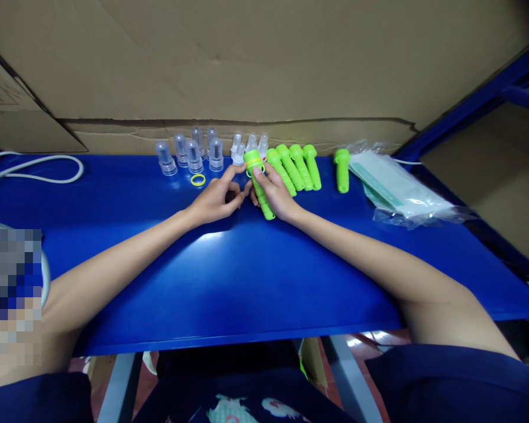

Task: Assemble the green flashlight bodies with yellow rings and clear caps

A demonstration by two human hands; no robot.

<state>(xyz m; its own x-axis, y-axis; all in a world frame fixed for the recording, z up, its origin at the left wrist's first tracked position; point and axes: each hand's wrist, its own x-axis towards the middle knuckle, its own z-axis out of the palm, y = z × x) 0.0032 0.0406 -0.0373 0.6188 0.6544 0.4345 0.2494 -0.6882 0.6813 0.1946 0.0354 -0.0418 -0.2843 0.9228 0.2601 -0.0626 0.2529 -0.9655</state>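
Observation:
My right hand (278,192) is wrapped round a bright green flashlight body (261,194), its wide end tilted up and away from me. Near that wide end, a yellow band (254,160) circles the body. My left hand (216,197) is just left of it, index fingertip at the wide end, thumb apart and other fingers loosely curled. Beyond my right hand lie several more green flashlight bodies (296,167) in a row. A loose yellow ring (198,180) rests on the table in front of several clear plastic caps (194,157).
Behind my hands stand white-based clear pieces (237,150). One separate green flashlight body (342,171) lies at right, beside a plastic bag with white and green contents (401,185). Cardboard (247,64) walls the back of the blue table (247,282). A white cable (48,158) loops at left.

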